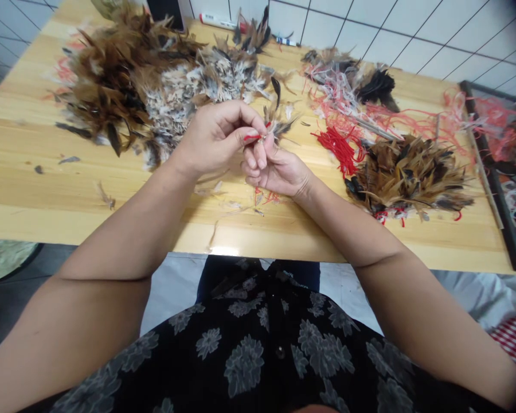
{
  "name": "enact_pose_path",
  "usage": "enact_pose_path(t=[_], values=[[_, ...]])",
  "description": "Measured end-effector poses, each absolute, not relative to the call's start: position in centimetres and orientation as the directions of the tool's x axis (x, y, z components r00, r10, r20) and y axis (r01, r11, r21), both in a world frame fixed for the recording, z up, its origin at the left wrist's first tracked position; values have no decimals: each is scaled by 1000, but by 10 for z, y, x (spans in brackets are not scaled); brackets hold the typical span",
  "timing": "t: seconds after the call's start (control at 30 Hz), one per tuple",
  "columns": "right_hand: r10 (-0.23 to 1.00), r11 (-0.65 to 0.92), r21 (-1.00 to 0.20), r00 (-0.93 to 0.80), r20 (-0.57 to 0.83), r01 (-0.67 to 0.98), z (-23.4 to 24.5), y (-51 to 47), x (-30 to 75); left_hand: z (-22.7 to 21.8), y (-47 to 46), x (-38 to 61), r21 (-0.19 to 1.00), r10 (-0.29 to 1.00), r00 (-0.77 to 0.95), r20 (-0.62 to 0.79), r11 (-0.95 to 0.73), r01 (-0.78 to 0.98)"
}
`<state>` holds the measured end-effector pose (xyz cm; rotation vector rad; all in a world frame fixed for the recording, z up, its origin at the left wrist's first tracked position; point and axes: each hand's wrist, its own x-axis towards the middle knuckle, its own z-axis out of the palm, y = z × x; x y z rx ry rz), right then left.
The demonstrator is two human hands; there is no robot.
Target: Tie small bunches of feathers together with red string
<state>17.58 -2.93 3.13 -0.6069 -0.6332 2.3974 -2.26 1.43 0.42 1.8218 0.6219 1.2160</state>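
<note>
Both hands meet above the wooden table, around the quill ends of a small feather bunch [279, 123]. My left hand [217, 137] is closed, its thumb and index finger pinching at those ends. Just below and to the right, my right hand [281, 169] has its fingers curled against the same spot, palm turned partly up. The feathers fan out beyond the fingertips, with one dark feather standing up. Red shows at the left fingertips; I cannot tell whether all of it is nail or thread. Fingers hide the point where the quills are gripped.
Brown feathers [112, 74] and a grey-white feather heap [184, 94] lie at the left and back. To the right are red cords [337, 149], a brown feather pile [413, 175] and pink-white string [339, 94]. A dark-edged tray [490, 172] stands far right. Markers [217, 22] lie by the tiled wall.
</note>
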Motion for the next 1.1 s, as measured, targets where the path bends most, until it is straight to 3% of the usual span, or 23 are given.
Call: enact_pose_path(t=[0.3, 0.47, 0.73, 0.93, 1.1], values=[[654, -649, -662, -719, -234, -374, 20, -23, 175, 23, 6, -33, 916, 759, 520, 392, -377, -140], [655, -598, -724, -731, -192, -345, 16, -20, 176, 23, 6, -35, 910, 732, 549, 403, -385, -153], [658, -564, -747, -738, -150, -351, 8, -15, 176, -7, 22, -28, 877, 792, 380, 478, -457, -151], [641, -532, -748, -766, -49, -397, 7, -18, 174, 8, 8, -20, 889, 795, 398, 458, -426, -171], [651, -583, -702, -752, -103, -409, 17, -23, 172, 13, 7, -10, 865, 784, 369, 498, -477, -155]])
